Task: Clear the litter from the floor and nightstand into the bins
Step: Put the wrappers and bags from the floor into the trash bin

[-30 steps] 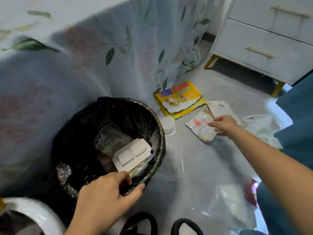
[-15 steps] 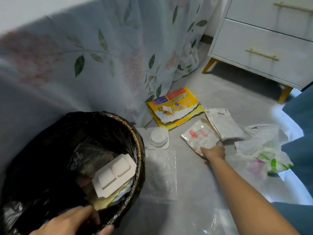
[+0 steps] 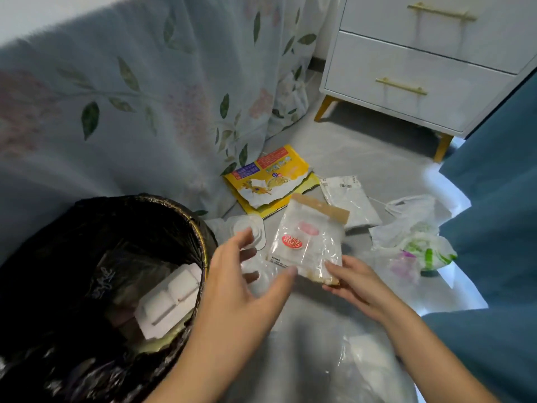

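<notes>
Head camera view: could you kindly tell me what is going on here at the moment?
A person is clearing litter off the floor. The right hand pinches the lower corner of a clear plastic packet with a red round label, lifted off the floor. The left hand, fingers spread, reaches toward it. Beside them stands a round bin with a black liner, already holding a white moulded tray. A torn yellow cardboard box and crumpled white plastic bag lie on the floor.

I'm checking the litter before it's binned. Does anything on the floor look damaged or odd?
Yes. The yellow packet by the bedspread is torn open, its front ripped with a ragged white edge. The clear bag held by the right hand looks intact, only crinkled.
</notes>
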The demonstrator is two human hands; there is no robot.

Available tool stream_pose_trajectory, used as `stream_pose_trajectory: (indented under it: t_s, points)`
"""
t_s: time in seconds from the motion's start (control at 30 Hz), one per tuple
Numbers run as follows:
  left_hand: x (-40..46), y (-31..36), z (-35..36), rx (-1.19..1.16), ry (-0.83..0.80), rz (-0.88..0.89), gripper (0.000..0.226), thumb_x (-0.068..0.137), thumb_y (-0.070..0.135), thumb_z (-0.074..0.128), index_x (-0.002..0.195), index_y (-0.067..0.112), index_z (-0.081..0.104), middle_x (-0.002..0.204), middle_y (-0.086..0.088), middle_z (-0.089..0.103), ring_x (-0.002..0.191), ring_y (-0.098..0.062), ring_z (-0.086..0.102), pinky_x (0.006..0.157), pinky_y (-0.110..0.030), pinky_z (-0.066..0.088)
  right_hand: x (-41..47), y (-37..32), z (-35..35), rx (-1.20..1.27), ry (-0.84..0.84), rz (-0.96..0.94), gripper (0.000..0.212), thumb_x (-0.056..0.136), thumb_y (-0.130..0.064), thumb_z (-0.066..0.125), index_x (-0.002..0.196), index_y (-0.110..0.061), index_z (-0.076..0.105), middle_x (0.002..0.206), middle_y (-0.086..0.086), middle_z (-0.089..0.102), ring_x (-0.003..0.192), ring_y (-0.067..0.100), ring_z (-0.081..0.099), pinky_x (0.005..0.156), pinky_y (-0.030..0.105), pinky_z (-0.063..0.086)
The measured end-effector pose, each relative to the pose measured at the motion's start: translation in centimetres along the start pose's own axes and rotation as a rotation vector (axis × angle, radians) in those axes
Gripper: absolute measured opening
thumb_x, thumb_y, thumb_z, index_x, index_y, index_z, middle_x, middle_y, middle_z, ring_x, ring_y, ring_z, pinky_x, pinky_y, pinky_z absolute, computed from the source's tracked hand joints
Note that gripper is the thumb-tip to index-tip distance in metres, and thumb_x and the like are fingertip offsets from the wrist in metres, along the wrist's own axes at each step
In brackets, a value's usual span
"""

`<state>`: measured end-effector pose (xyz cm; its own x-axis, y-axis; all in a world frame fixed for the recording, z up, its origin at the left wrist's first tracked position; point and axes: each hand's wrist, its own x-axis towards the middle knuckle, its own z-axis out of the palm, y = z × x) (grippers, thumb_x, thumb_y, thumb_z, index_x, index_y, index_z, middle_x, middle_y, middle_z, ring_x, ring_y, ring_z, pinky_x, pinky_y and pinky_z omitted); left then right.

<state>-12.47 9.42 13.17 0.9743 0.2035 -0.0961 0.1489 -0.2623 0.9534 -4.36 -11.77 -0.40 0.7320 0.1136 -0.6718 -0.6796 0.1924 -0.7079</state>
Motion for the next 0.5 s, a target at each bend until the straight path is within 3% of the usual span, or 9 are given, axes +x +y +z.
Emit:
stream_pose_trajectory:
  t_s: [0.1, 0.17, 0.23, 0.3, 0.37, 0.43, 0.5]
  points:
    - [1.9, -2.1, 3.4, -0.221, -0.165, -0.226, 0.073, 0.075, 0.037, 0.077, 0.134, 0.021, 0.036, 0.119, 0.011, 0.051, 0.118, -0.009, 0.048, 0.093, -0.02, 0.037, -3.3, -0.6, -1.0, -0.036, -0.092, -0.084, 0.073, 0.052, -0.035, 0.09, 0.113, -0.008, 0.061, 0.101, 0.014, 0.073, 0.078, 0.02, 0.071, 0.059, 0.026, 0.057]
    - [2.9, -4.2, 5.0, -0.262, -0.15, -0.335, 0.086, 0.075, 0.036, 0.077, 0.144, 0.013, 0.03, 0.136, 0.001, 0.047, 0.124, -0.013, 0.046, 0.093, -0.019, 0.037, -4.8, -0.7, -1.5, -0.056, -0.137, -0.103, 0.093, 0.033, -0.042, 0.095, 0.114, -0.01, 0.061, 0.104, 0.016, 0.072, 0.077, 0.021, 0.071, 0.058, 0.028, 0.057]
    - [3.1, -3.8, 6.0, -0.226, -0.102, -0.421, 0.079, 0.077, 0.028, 0.078, 0.141, 0.008, 0.037, 0.127, 0.0, 0.055, 0.107, -0.005, 0.054, 0.079, -0.01, 0.04, -5.6, -0.8, -1.8, -0.061, -0.178, -0.088, 0.097, 0.03, -0.038, 0.096, 0.115, -0.008, 0.06, 0.104, 0.016, 0.072, 0.074, 0.023, 0.07, 0.055, 0.03, 0.057]
    - [3.1, -5.4, 6.5, -0.264, -0.098, -0.49, 0.044, 0.081, 0.015, 0.074, 0.121, 0.003, 0.059, 0.089, 0.007, 0.07, 0.071, 0.003, 0.063, 0.055, -0.007, 0.042, -6.2, -0.9, -2.0, -0.103, -0.206, -0.047, 0.096, 0.027, -0.035, 0.097, 0.112, -0.007, 0.061, 0.099, 0.016, 0.072, 0.071, 0.024, 0.069, 0.052, 0.032, 0.056]
    - [2.1, -6.7, 6.1, -0.363, -0.109, -0.567, 0.018, 0.083, 0.012, 0.071, 0.1, 0.007, 0.066, 0.064, 0.004, 0.068, 0.053, -0.004, 0.058, 0.048, -0.015, 0.04, -6.5, -1.2, -2.1, -0.157, -0.247, -0.008, 0.091, 0.03, -0.039, 0.095, 0.11, -0.009, 0.064, 0.1, 0.015, 0.072, 0.078, 0.025, 0.071, 0.056, 0.034, 0.057]
    - [0.9, -7.2, 5.8, -0.433, -0.125, -0.611, 0.027, 0.078, 0.022, 0.078, 0.097, 0.008, 0.065, 0.069, -0.006, 0.063, 0.064, -0.017, 0.052, 0.058, -0.025, 0.038, -6.9, -1.7, -1.6, -0.195, -0.258, 0.0, 0.078, 0.044, -0.045, 0.09, 0.11, -0.012, 0.065, 0.105, 0.012, 0.072, 0.09, 0.025, 0.071, 0.065, 0.034, 0.058]
    - [0.2, -7.5, 5.5, -0.447, -0.175, -0.604, 0.037, 0.073, 0.027, 0.081, 0.101, 0.007, 0.068, 0.075, -0.015, 0.061, 0.072, -0.022, 0.049, 0.066, -0.032, 0.036, -6.8, -1.8, -1.1, -0.227, -0.227, -0.043, 0.048, 0.072, -0.035, 0.079, 0.112, -0.014, 0.064, 0.105, 0.007, 0.073, 0.095, 0.023, 0.071, 0.071, 0.03, 0.057]
